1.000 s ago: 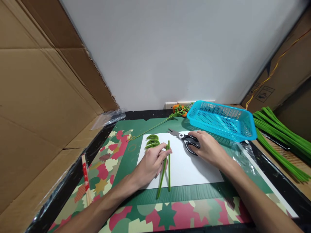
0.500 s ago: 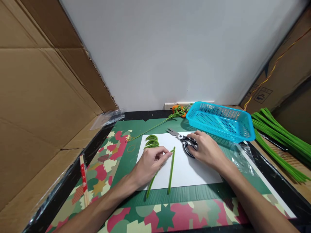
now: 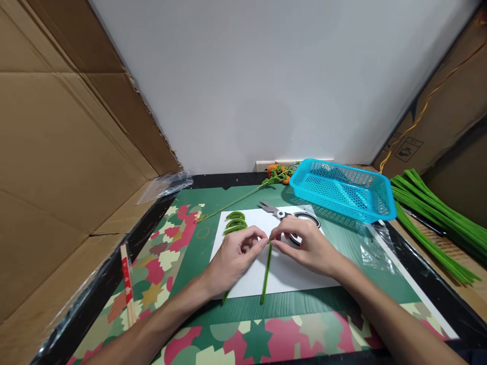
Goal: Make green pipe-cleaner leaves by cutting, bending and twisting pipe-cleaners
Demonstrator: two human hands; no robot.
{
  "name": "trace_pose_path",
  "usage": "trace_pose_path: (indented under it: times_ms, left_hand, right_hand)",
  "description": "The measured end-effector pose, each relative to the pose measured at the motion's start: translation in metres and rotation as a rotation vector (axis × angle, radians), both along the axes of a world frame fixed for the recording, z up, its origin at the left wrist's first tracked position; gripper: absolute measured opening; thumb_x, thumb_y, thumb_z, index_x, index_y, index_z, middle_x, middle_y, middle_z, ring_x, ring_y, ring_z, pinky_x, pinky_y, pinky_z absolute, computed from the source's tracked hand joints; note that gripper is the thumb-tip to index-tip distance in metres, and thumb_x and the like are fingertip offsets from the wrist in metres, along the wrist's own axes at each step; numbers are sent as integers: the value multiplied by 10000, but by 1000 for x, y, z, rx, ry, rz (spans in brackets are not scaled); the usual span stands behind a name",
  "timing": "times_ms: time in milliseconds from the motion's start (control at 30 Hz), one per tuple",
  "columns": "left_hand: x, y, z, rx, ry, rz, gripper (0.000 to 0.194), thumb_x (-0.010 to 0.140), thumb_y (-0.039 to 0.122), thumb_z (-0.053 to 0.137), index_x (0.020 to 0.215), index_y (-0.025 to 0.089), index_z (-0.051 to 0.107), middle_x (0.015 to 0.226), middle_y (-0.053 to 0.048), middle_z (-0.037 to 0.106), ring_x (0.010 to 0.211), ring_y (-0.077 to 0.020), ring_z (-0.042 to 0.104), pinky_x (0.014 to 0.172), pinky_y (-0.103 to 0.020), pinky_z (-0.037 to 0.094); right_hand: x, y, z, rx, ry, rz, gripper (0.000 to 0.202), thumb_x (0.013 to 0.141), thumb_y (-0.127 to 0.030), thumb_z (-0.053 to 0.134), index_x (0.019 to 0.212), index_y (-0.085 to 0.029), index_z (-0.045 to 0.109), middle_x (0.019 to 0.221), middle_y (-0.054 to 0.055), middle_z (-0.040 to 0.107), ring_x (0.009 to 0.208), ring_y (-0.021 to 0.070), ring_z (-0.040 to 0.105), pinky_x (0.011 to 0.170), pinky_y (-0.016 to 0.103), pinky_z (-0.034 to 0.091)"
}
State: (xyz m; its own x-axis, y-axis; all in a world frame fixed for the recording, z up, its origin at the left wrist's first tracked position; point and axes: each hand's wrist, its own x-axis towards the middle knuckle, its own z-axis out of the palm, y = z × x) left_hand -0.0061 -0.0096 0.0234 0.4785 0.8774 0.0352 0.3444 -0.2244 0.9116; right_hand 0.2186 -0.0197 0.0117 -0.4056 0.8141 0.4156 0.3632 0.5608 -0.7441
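The strip (image 3: 266, 276) lay over the paper (image 3: 300, 279), its long axis running nearly straight away from the person, the near end reaching past the paper's edge. Its far end sat between the left hand (image 3: 234, 257) and right hand (image 3: 309, 247), thumb and finger of each pinching there, neither clearly nearer.

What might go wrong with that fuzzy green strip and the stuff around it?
The green strip is thin, so it might slip from the right hand. That hand might bump the scissors close by. The left hand might nudge the curved green pieces beside it.
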Motion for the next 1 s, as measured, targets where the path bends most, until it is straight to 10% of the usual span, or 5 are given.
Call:
trace_pose_path:
  times_ms: [200,667,1000]
  left_hand:
    - [-1,-2,0,-292,-128,-53,327,991,541,634,1060,222,614,547,88,490,368,-78,367,379,-176,259]
    - [-3,2,-8,-297,-129,-42,336,985,539,655,1046,209,631,512,90,496,372,-68,348,370,-167,249]
    - [-4,2,-4,-297,-180,-140,288,1006,476,656,955,197,600,519,75,520,430,-72,385,427,-170,270]
  right_hand:
    - [3,3,2,-7,48,-90,159,1047,-279,601,976,-218,729,884,29,722,746,168,594,677,288,431]
    - [4,5,-5,104,-13,-215,193,1063,-279,533,952,-216,679,880,49,704,740,180,599,693,296,424]
    - [1,12,3,-553,605,35,456,836,-541,813,635,-150,693,596,18,623,511,95,404,507,251,274]
